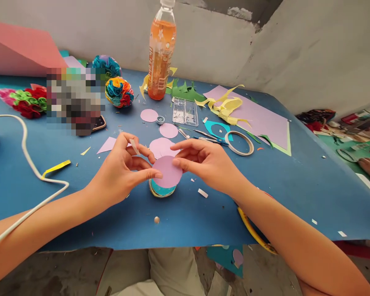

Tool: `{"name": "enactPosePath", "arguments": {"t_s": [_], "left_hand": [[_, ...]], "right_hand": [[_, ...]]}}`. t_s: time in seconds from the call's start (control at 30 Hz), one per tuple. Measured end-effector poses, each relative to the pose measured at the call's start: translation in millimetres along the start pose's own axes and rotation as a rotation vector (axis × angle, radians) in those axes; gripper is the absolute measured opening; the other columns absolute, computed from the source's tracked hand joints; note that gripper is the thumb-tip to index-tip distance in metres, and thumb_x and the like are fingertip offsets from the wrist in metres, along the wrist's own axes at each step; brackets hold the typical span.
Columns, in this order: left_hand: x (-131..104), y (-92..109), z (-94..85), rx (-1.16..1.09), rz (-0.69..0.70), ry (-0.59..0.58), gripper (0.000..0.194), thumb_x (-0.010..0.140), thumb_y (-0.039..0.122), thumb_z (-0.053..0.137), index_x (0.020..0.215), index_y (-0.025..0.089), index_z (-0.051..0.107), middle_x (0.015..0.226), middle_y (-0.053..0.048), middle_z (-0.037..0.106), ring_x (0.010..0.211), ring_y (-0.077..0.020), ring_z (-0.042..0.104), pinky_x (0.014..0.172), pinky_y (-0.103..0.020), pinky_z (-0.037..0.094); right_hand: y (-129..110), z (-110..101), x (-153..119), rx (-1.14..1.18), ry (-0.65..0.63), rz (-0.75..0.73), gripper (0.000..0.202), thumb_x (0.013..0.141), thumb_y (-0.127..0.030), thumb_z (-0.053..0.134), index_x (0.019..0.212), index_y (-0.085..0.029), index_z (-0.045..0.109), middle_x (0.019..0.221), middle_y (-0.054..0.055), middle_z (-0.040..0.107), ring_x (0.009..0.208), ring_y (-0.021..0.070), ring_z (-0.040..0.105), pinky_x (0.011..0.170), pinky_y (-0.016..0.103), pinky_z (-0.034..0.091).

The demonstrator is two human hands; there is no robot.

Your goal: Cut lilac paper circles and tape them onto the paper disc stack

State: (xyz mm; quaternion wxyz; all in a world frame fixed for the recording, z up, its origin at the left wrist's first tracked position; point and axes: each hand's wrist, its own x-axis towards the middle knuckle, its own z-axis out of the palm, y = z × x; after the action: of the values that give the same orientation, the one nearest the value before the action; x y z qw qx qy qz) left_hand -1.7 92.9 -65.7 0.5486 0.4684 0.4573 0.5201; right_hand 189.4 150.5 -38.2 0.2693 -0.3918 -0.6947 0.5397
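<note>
Desk: the blue desk (265, 193) spans most of the view and carries everything below down to the bead, with a pale wall (117, 24) behind it.
Sheet: a purple sheet (262, 127) lies at the far right, yellow paper cuttings (226, 107) over its left part.
Bottle: an upright bottle (162, 53) of orange drink stands at the back, beside a green cutting (185, 91).
Left hand: the left hand (121, 170) is nearly closed, thumb and fingers pinching the left edge of the disc; a white strip (134, 146) sits at its forefinger.
Right hand: the right hand (203, 162) pinches the upper right edge, thumb in front, forefinger reaching past it.
Disc: the purple disc (168, 174) is tilted between both hands, in front of a blue-topped round piece (162, 192) and partly hiding it; whether they touch, I cannot tell.
Paper flowers: a multicoloured ball (119, 92) stands left of the bottle.
Tape: a roll (251, 146) lies just beside the compass (209, 137).
Case: a clear case (185, 113) lies open in front of the green cutting.
Other discs: a large purple disc (159, 146) lies behind the held one.
Bead: a small round bead (157, 220) rests near the front edge.
</note>
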Motion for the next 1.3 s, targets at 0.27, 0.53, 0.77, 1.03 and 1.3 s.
{"name": "enactPosePath", "arguments": {"t_s": [0.27, 0.53, 0.77, 1.03, 1.3], "left_hand": [[-5, 5, -4.1, 0.217, -0.083, -0.066, 0.038, 0.074, 0.022, 0.067, 0.084, 0.025, 0.03, 0.07, 0.008, 0.061, 0.054, -0.0075, 0.058, 0.049, -0.018, 0.047], [-5, 3, -5.4, 0.353, -0.094, -0.074, 0.036, 0.072, 0.019, 0.065, 0.079, 0.026, 0.03, 0.065, 0.009, 0.058, 0.05, -0.0076, 0.053, 0.047, -0.019, 0.042], [-4, 0, -6.3, 0.402, -0.087, -0.072, 0.036, 0.071, 0.022, 0.065, 0.079, 0.026, 0.03, 0.064, 0.009, 0.059, 0.049, -0.008, 0.052, 0.047, -0.019, 0.041], [-3, -2, -7.0, 0.453, -0.081, -0.071, 0.037, 0.069, 0.019, 0.067, 0.078, 0.025, 0.032, 0.063, 0.008, 0.058, 0.049, -0.0087, 0.052, 0.049, -0.021, 0.041], [-4, 2, -4.9, 0.475, -0.112, -0.098, 0.036, 0.071, 0.018, 0.063, 0.079, 0.025, 0.029, 0.063, 0.009, 0.058, 0.049, -0.0065, 0.049, 0.049, -0.017, 0.038]], "right_hand": [[8, 6, 2, -0.126, -0.04, 0.027, 0.019, 0.072, -0.025, 0.069, 0.088, -0.016, 0.066, 0.069, -0.001, 0.064, 0.061, 0.0114, 0.06, 0.058, 0.025, 0.05], [12, 7, 2, -0.173, -0.083, 0.046, 0.017, 0.072, -0.025, 0.068, 0.087, -0.016, 0.065, 0.066, -0.002, 0.062, 0.058, 0.0103, 0.057, 0.056, 0.024, 0.048], [13, 6, 2, -0.201, -0.092, 0.034, 0.018, 0.072, -0.025, 0.068, 0.087, -0.016, 0.066, 0.066, -0.002, 0.062, 0.06, 0.0107, 0.058, 0.057, 0.024, 0.049], [15, 5, 3, -0.267, -0.089, -0.009, 0.016, 0.073, -0.026, 0.067, 0.086, -0.016, 0.067, 0.067, -0.001, 0.062, 0.061, 0.0112, 0.058, 0.059, 0.024, 0.048], [18, 6, 3, -0.276, -0.089, -0.023, 0.016, 0.073, -0.028, 0.067, 0.084, -0.016, 0.067, 0.067, -0.001, 0.062, 0.06, 0.0112, 0.057, 0.061, 0.025, 0.047]]}}
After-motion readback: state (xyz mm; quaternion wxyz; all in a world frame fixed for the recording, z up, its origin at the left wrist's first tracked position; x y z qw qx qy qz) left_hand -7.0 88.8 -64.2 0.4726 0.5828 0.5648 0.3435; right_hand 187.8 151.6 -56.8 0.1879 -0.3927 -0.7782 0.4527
